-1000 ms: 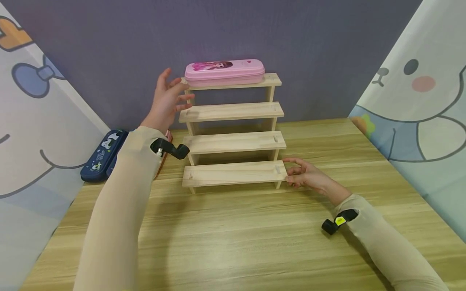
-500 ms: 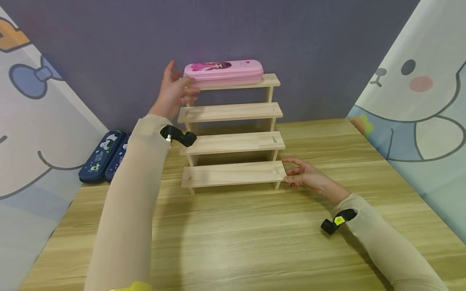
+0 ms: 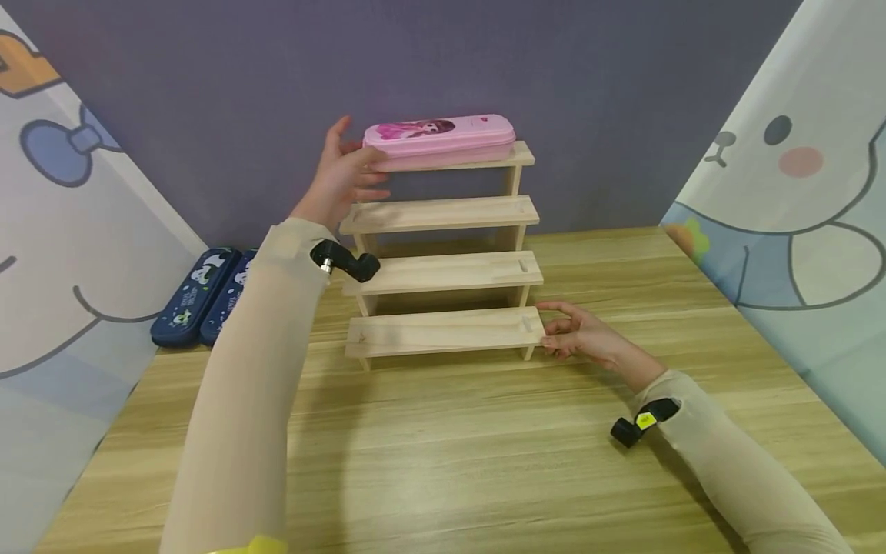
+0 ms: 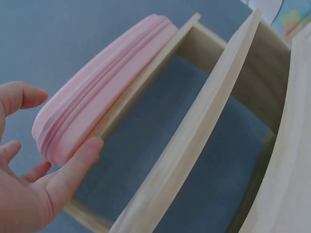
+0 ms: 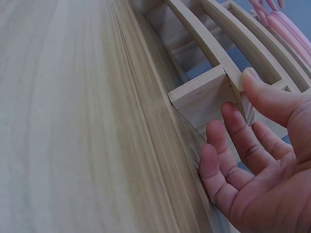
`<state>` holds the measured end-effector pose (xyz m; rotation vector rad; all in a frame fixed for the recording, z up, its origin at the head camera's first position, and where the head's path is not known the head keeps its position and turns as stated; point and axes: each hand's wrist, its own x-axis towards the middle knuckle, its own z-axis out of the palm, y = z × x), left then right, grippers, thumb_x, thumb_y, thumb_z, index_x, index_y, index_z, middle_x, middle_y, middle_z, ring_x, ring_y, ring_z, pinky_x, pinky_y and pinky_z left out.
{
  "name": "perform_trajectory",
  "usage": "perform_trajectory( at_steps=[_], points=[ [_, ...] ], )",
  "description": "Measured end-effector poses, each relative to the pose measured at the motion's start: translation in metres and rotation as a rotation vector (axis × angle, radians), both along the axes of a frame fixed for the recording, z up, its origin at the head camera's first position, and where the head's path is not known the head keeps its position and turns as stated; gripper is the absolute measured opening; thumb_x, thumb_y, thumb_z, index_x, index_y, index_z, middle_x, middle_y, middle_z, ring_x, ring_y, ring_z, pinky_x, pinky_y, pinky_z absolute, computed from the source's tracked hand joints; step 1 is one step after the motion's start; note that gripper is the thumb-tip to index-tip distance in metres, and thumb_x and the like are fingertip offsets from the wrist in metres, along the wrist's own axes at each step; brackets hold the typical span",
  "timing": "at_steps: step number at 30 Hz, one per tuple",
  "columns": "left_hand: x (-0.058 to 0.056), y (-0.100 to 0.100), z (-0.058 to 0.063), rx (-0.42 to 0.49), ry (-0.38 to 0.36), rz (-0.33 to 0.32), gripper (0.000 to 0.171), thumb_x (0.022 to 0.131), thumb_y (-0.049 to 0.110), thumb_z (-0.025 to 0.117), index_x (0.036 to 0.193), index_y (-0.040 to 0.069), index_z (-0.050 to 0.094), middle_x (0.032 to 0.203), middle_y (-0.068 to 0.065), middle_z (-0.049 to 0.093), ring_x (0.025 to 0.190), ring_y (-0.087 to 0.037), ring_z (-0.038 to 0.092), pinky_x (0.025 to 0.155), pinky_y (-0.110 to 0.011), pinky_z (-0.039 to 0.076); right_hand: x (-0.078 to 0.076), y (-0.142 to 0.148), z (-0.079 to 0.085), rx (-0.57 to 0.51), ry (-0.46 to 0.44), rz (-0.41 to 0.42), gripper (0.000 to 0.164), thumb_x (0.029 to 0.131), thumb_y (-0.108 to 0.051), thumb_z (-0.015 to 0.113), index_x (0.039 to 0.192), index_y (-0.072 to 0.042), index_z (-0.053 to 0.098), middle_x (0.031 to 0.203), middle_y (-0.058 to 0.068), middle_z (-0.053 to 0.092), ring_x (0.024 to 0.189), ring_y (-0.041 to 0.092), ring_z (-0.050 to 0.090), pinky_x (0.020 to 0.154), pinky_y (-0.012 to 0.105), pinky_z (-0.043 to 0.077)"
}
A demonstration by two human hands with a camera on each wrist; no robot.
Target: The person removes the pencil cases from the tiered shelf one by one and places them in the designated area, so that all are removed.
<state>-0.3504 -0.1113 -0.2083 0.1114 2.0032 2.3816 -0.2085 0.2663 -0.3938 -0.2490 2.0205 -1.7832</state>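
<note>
A pink pencil case (image 3: 443,144) with a doll picture on its lid lies along the top step of a four-step wooden rack (image 3: 443,332). At the case's left end, my left hand (image 3: 337,178) touches it with spread fingers. In the left wrist view, the thumb (image 4: 80,162) lies by the case's lower front corner, and the other fingers are near its end. My right hand (image 3: 584,337) holds the right end of the lowest step. Its thumb (image 5: 267,94) is on the board's edge and a fingertip is under it, as the right wrist view shows.
Two dark blue panda pencil cases (image 3: 194,296) lie side by side on the table (image 3: 443,462) at the left, the inner one partly hidden by my left sleeve (image 3: 242,385). A grey wall (image 3: 609,115) stands behind the rack, with cartoon-printed panels on both sides.
My left hand has moved right and up to the pink pencil case's end. The case has slid slightly right along the top step. The right hand has stayed put.
</note>
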Motion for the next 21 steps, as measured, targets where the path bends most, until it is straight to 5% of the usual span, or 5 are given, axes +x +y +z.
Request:
perform_trajectory(
  at_steps=[10, 21],
  points=[
    [0.010, 0.022, 0.000, -0.047, -0.031, -0.034, 0.079, 0.092, 0.016, 0.071, 0.154, 0.033, 0.027, 0.133, -0.007, 0.041, 0.081, -0.021, 0.059, 0.058, -0.032, 0.061, 0.000, 0.003, -0.002, -0.008, -0.002, -0.008, 0.078, 0.094, 0.001, 0.065, 0.155, 0.002, 0.016, 0.099, 0.006, 0.063, 0.078, 0.015, 0.064, 0.065, 0.027, 0.056],
    [0.015, 0.028, -0.004, -0.130, 0.048, -0.133, 0.078, 0.090, 0.014, 0.074, 0.154, 0.035, 0.034, 0.149, -0.004, 0.034, 0.076, -0.022, 0.064, 0.064, -0.034, 0.061, 0.001, 0.003, -0.001, -0.011, 0.000, -0.003, 0.078, 0.094, 0.001, 0.065, 0.155, 0.003, 0.015, 0.100, 0.005, 0.063, 0.079, 0.015, 0.065, 0.065, 0.028, 0.056]
  ],
)
